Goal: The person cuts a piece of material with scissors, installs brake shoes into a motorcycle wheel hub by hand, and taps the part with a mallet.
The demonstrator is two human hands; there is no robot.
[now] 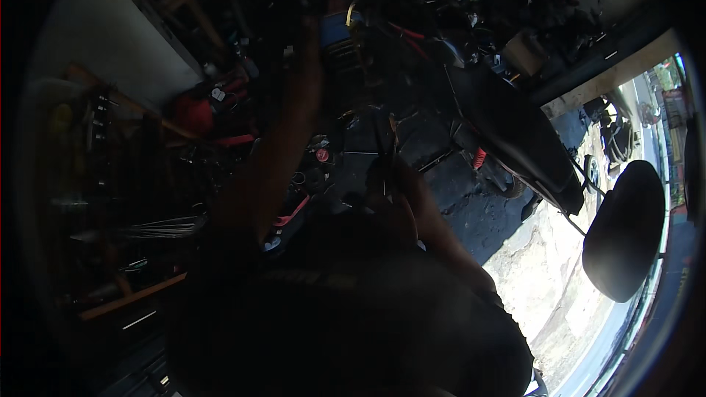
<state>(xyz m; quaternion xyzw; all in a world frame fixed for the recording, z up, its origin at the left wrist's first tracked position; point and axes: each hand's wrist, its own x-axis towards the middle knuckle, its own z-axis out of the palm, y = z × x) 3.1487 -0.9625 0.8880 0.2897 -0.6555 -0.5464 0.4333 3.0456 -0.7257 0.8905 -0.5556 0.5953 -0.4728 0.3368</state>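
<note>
Stretched toward 12 o'clock, the left hand [312, 35], beside a blue box [337, 31] at 3; too dark to tell the fingers' state. Near centre, the right hand [398, 176]; cannot tell whether pinching. At its 12, nearer than to the left, a slim yellow-edged tool [394, 132], toward the left's 5; long axis roughly 12-to-6, visible tip toward 12. Farther out, at 2, a black motorcycle seat [507, 117].

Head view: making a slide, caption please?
Left hand stretched forward, right hand closer in, beside a black-seated motorcycle in dim light.

Harsh daylight bleaches the ground [526, 268] at right, amid deep shadow.
</note>
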